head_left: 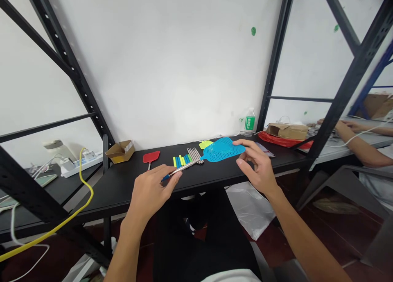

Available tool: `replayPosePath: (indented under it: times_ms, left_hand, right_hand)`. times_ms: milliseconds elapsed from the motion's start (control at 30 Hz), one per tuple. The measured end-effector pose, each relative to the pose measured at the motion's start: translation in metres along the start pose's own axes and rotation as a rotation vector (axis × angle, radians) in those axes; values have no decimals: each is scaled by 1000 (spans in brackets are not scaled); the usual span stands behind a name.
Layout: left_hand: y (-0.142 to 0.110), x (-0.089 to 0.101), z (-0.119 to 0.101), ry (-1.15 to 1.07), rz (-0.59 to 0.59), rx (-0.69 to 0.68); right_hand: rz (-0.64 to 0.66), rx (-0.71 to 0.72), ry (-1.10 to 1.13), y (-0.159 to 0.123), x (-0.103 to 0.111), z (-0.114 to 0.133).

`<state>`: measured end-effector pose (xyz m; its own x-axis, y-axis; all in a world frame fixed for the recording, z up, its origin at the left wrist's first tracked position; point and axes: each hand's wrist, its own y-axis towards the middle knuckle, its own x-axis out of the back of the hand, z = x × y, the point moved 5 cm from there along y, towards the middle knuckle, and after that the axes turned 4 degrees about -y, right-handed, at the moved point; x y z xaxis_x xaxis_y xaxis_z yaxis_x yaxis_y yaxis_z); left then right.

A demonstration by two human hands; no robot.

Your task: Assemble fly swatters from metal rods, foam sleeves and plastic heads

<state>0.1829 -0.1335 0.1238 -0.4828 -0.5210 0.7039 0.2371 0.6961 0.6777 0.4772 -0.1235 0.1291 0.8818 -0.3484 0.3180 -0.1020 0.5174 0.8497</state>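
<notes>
A blue fly swatter (223, 150) with a perforated head and a thin metal handle is held above the black table. My left hand (153, 187) is closed round the handle near its blue end. At the far right edge of the swatter's head, my right hand (257, 165) has its thumb and fingers curved about the rim, seemingly pinching it. Behind the handle lie several blue, green and yellow grips (181, 160) in a row, with several metal rods (194, 154) beside them. A red fly swatter (151, 157) lies to the left, and a yellow-green swatter head (205, 144) lies behind the blue one.
An open cardboard box (120, 152) sits at the table's (113, 187) left end. A water bottle (249, 122) stands at the back right, near another cardboard box (287, 131) on red plastic. A yellow cable (87, 187) crosses the left side. At far right are another person's arms (356, 140).
</notes>
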Motion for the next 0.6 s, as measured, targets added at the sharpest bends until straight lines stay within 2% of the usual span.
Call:
replayPosePath:
  times_ms: [600]
  left_hand:
    - [0, 1, 1, 7, 2, 1]
  right_hand:
    - [3, -9, 11, -1, -2, 0]
